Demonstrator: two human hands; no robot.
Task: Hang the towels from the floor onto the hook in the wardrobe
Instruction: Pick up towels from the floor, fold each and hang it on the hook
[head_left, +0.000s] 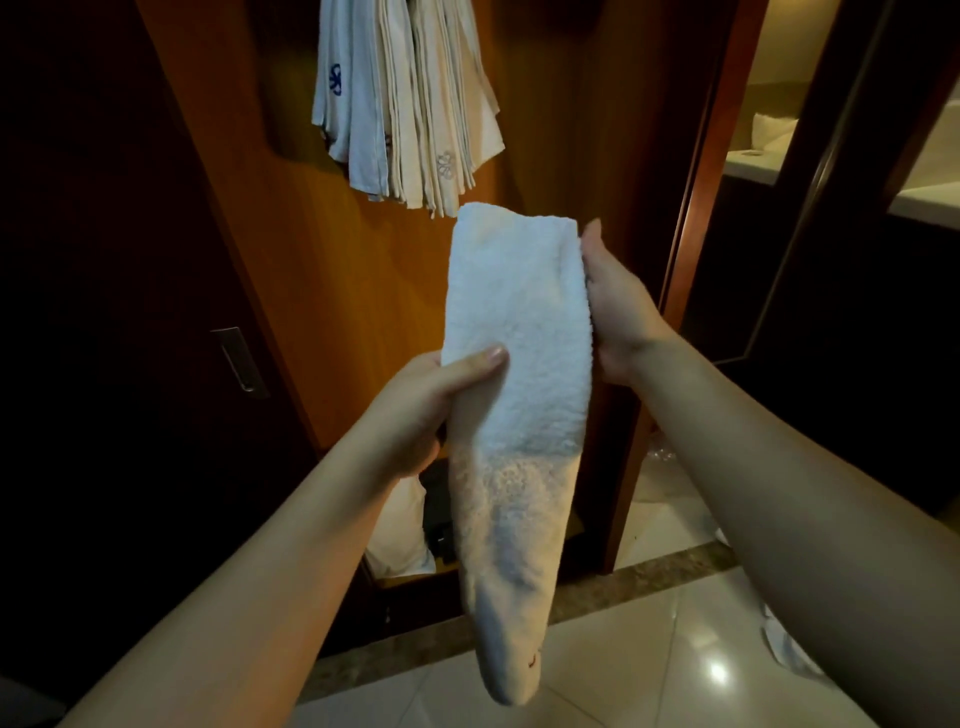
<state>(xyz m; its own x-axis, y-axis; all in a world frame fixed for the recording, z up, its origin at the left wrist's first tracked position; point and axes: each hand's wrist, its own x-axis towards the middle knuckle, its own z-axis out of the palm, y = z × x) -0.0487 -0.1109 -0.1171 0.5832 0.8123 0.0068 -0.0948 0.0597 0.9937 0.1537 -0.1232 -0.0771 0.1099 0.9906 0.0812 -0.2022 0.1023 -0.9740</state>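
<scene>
Towel (519, 374) folded, pinched between left hand (423, 410) and right hand (621, 306), below hanging towels (405, 98)

Dim warm light, floor tiles (717, 670) glaring, wide-angle edges bent

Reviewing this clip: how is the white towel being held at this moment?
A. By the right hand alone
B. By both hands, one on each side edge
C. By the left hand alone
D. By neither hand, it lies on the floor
B: the left hand pinches the towel at its left edge with the thumb on top, while the right hand grips its right edge higher up, below the hanging towels.
</scene>
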